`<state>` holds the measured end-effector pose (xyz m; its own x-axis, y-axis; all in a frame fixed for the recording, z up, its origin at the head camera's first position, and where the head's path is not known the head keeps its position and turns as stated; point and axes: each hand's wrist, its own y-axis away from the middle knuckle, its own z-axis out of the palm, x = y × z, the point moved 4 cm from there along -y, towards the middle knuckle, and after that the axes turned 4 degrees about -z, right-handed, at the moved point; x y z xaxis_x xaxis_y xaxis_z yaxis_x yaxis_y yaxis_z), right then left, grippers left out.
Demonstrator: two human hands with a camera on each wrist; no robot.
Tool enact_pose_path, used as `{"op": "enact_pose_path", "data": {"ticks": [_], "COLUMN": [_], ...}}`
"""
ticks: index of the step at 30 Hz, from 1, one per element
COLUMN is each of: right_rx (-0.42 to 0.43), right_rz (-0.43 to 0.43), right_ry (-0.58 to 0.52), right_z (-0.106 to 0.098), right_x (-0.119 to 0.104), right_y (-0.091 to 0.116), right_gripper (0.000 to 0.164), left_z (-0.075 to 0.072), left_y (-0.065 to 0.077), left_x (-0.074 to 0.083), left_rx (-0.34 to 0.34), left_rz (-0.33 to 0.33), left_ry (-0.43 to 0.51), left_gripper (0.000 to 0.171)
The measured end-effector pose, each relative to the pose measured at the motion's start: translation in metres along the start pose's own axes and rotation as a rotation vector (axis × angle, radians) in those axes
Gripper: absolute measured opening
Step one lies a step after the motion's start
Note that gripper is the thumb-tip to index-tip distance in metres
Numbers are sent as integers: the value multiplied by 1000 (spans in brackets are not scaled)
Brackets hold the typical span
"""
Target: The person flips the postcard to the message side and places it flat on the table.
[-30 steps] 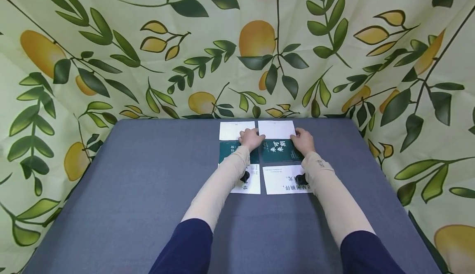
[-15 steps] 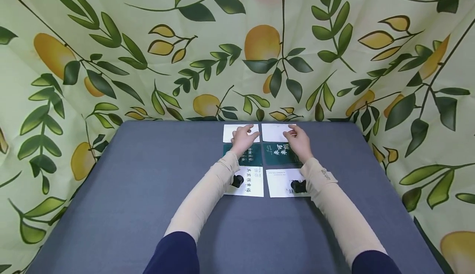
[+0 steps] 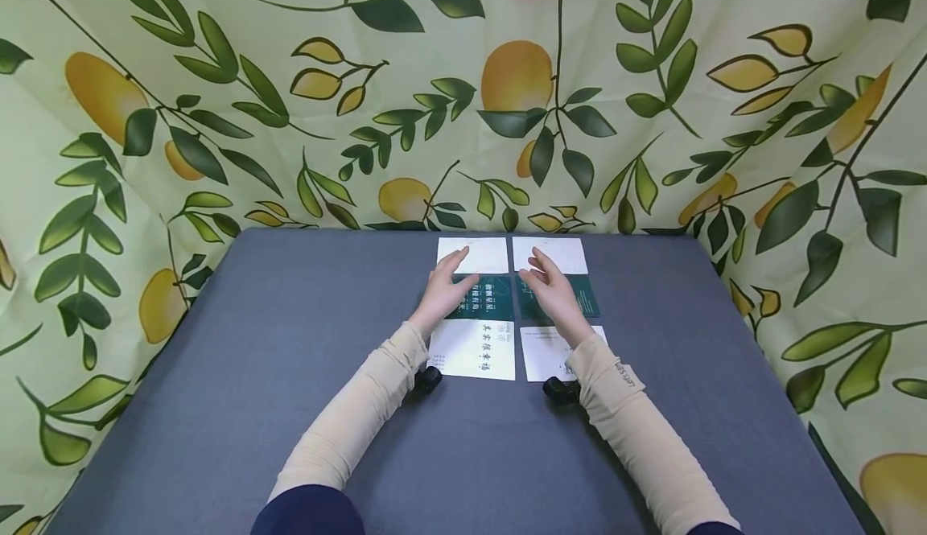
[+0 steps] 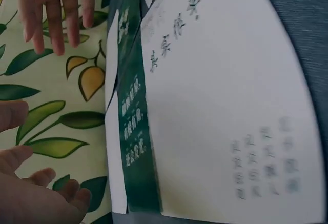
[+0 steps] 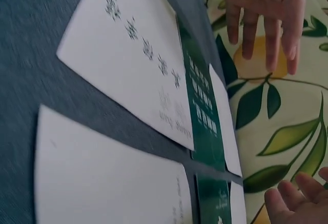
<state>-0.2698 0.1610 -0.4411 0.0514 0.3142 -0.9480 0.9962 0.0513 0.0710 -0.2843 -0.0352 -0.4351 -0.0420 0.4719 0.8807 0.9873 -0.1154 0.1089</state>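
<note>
The left hand (image 4: 33,198) and the right hand (image 4: 56,1) appear before a leafy cloth (image 4: 56,88); a printed white card (image 4: 210,101) lies just beside a green card (image 4: 141,183).

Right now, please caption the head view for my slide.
Left hand and right hand hover above white and green cards in two columns.

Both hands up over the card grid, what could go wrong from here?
1. Snag: the left hand and right hand hover open, but the black wrist devices hang low by the near left white card and near right white card; one might brush a card askew.
2. Over the edge: the far left white card and far right white card lie close to the far edge of the table; a forward nudge could push one off.
</note>
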Motion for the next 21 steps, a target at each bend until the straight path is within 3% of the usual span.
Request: {"op": "enact_pose_path", "data": {"ticks": [10, 21], "right_rx": [-143, -211], "right_rz": [50, 80], "right_ry": [-42, -141], "right_z": [30, 42], "right_x": [12, 15], "right_y": [14, 21], "right_gripper": [60, 59], "left_z": [0, -1], "left_y": [20, 31], "left_x": [-28, -43], "left_rx": [-57, -67], "left_rz": [-181, -252], "left_ry": [61, 170], "left_gripper": [72, 70]}}
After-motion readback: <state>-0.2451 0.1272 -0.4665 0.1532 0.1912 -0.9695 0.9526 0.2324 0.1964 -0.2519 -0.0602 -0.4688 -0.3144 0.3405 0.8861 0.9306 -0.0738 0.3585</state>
